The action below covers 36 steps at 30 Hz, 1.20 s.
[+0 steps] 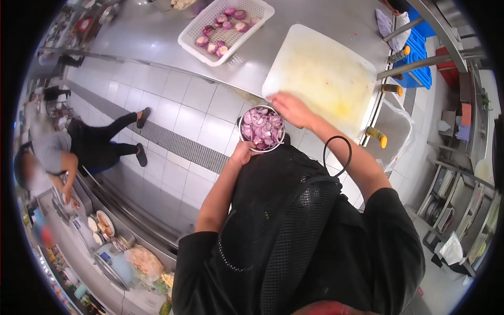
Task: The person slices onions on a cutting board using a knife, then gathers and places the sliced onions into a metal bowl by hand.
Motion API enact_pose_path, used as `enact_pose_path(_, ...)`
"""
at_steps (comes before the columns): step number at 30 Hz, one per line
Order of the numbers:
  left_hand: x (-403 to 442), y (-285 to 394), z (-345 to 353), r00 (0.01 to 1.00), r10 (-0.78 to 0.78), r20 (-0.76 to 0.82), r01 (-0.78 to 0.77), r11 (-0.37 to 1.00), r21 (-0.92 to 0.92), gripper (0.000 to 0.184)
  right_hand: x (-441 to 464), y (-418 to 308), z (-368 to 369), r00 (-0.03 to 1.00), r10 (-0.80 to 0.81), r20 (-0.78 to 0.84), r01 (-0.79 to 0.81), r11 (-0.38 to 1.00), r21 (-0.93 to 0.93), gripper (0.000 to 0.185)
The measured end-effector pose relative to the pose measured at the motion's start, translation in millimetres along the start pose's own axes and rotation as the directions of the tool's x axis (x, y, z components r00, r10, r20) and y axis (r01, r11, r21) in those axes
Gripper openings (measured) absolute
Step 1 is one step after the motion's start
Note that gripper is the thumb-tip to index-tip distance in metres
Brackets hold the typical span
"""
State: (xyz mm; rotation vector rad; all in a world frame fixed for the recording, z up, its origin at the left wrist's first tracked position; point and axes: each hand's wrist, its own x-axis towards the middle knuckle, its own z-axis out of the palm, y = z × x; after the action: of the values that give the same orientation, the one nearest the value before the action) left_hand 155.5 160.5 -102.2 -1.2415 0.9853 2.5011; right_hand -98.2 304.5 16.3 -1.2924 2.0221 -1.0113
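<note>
A round metal bowl (240, 127) full of sliced red onion (262, 127) is held at the near edge of the steel table, in front of my body. My left hand (243, 153) grips its rim from the lower left. On the bowl's other side, my right hand (292, 109) reaches over the near left corner of a white cutting board (323, 68), its fingers stretched out. I see nothing held in it. The board has yellowish stains and lies flat on the table. Beyond it, a white perforated basket (195, 30) contains several peeled red onions (226, 23).
Several yellow handles (376, 137) stick out along the right side of the steel table (152, 42). Past them are blue crates (420, 73). A person (58, 152) works at another counter on the left, across the tiled floor (173, 110). Shelving (457, 205) stands at right.
</note>
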Motion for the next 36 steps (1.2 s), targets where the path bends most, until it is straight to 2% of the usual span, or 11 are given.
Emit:
enact_pose_path(3, -29, 2, 2, 0.997, 0.042, -0.070, -0.041, 0.999, 0.011, 0.049, -33, -15, 11, 0.999, -0.032, -0.011, 0.032, 0.996, 0.086, 0.037)
enact_pose_path(5, -58, 6, 0, 0.993, 0.038, -0.116, -0.041, 0.999, -0.023, 0.046, -48, -14, 13, 0.931, 0.333, 0.149, -0.355, 0.921, 0.162, 0.051)
enact_pose_path(10, -107, 55, 12, 0.988, 0.036, -0.153, -0.042, 0.998, -0.040, 0.038, -58, -18, 29, 0.876, 0.316, 0.364, -0.447, 0.816, 0.367, 0.098)
enact_pose_path(12, -117, 86, 34, 0.990, 0.115, -0.084, -0.110, 0.992, 0.069, 0.036, -52, -50, 15, 0.867, 0.259, 0.426, -0.495, 0.553, 0.670, 0.105)
enact_pose_path(21, -103, 202, 132, 0.945, 0.165, 0.284, -0.250, 0.923, 0.293, 0.098, -49, -55, -29, 0.869, 0.492, -0.051, -0.059, 0.206, 0.977, 0.103)
enact_pose_path(24, -89, 240, 128, 0.884, 0.119, 0.451, -0.281, 0.908, 0.311, 0.084, -65, -29, -44, 0.880, 0.452, -0.148, 0.143, 0.046, 0.989, 0.100)
enact_pose_path(26, -48, 251, 105, 0.900, 0.419, 0.124, -0.426, 0.781, 0.456, 0.083, -81, -34, -46, 0.815, 0.534, -0.227, 0.267, 0.002, 0.964, 0.095)
enact_pose_path(29, 81, 306, -11, 0.634, 0.750, -0.190, -0.572, 0.620, 0.537, 0.081, -117, -50, -52, 0.667, 0.655, -0.354, 0.437, 0.041, 0.899, 0.081)
enact_pose_path(32, 135, 369, -42, 0.923, 0.369, -0.107, -0.306, 0.875, 0.375, 0.072, -175, -76, -54, 0.475, 0.747, -0.465, 0.541, 0.169, 0.824, 0.089)
enact_pose_path(34, 161, 377, -41, 0.924, 0.275, 0.266, -0.325, 0.931, 0.168, 0.070, -217, -89, -44, 0.264, 0.822, -0.505, 0.603, 0.267, 0.751, 0.091)
enact_pose_path(36, 233, 501, -117, 0.938, 0.264, 0.223, -0.296, 0.946, 0.128, 0.080, -78, -110, -26, 0.115, 0.826, -0.551, 0.587, 0.391, 0.709, 0.089)
